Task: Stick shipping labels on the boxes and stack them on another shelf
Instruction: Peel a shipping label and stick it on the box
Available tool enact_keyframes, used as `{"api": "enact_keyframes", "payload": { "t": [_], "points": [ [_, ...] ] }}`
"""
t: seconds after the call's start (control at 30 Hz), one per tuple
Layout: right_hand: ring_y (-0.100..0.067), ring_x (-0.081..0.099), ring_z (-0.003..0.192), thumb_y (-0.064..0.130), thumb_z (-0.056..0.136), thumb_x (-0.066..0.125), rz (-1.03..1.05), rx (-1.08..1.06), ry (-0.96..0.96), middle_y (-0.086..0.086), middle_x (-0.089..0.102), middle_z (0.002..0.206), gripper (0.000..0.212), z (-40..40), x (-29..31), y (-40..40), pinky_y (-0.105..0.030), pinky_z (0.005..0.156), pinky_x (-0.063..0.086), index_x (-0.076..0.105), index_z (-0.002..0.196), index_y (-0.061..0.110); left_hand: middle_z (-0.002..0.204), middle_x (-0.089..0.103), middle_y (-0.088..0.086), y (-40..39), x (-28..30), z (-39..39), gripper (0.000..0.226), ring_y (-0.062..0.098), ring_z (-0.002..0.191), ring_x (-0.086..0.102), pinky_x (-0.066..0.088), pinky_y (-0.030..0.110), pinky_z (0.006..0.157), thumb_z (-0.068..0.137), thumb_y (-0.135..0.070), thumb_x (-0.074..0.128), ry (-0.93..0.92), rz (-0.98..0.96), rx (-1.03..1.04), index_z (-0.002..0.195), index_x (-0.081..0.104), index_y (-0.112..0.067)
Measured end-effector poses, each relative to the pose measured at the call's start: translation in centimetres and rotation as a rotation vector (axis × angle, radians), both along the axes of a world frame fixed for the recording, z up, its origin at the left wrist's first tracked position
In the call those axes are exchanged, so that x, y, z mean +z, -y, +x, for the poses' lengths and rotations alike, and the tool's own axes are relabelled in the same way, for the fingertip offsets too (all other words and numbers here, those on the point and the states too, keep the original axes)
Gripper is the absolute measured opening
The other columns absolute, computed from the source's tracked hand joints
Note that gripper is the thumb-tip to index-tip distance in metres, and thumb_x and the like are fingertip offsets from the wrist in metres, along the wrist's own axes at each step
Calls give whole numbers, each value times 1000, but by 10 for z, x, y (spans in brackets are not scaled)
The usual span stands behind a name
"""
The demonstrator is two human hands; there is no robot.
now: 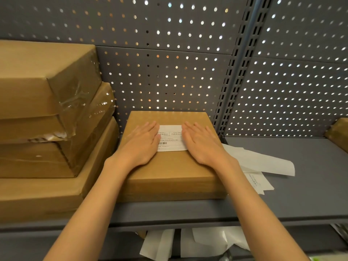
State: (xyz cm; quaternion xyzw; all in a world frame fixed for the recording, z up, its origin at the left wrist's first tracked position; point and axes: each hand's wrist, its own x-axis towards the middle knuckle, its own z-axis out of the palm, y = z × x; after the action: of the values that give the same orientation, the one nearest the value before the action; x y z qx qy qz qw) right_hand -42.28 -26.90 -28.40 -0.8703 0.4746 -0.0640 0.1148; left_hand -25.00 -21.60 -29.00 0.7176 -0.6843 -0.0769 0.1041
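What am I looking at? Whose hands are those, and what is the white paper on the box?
This one picture comes from a camera worn on a person's head, looking down at their own hands. There is no machine. The left hand and right hand lie flat, pressing a white shipping label onto a cardboard box. Neither hand holds anything. The box sits on a grey shelf. A stack of taped boxes stands to the left. Loose white backing papers lie to the right.

Label (pixel 171 138) side edges hidden under both hands; print too small; right box (pixel 339 135) cut by edge.
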Motion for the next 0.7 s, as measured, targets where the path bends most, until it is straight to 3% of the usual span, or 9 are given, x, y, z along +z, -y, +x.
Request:
{"api": "enact_keyframes", "payload": {
  "t": [0.2,0.3,0.4,0.7],
  "points": [
    [-16,4,147,33,103,9,-20,-17,84,0,9,159,52,-4,4,-7,-33,118,0,16,151,14,158,9,2,-13,5,5,50,16,145,5,2,28,116,102,-28,19,20,-43,54,149,13,-12],
    [-12,4,146,30,104,11,0,75,141,0,11,159,50,6,9,-25,-29,118,-1,17,150,13,158,9,1,-21,7,-11,49,13,145,4,-2,23,114,102,-28,20,-32,-103,-21,149,15,-12],
    [-13,7,146,28,104,12,-18,155,76,-3,16,158,49,15,4,-41,-30,118,-1,19,150,13,158,7,2,-26,3,-27,48,11,145,3,-3,20,113,103,-25,20,-95,-41,-91,149,13,-12],
    [-14,7,146,33,103,9,-40,-8,4,-2,11,159,53,-14,1,-44,-30,118,1,15,151,12,158,9,2,-47,2,-10,51,12,145,8,1,21,113,102,-28,20,-5,-32,20,149,11,-12]
  ]
}}
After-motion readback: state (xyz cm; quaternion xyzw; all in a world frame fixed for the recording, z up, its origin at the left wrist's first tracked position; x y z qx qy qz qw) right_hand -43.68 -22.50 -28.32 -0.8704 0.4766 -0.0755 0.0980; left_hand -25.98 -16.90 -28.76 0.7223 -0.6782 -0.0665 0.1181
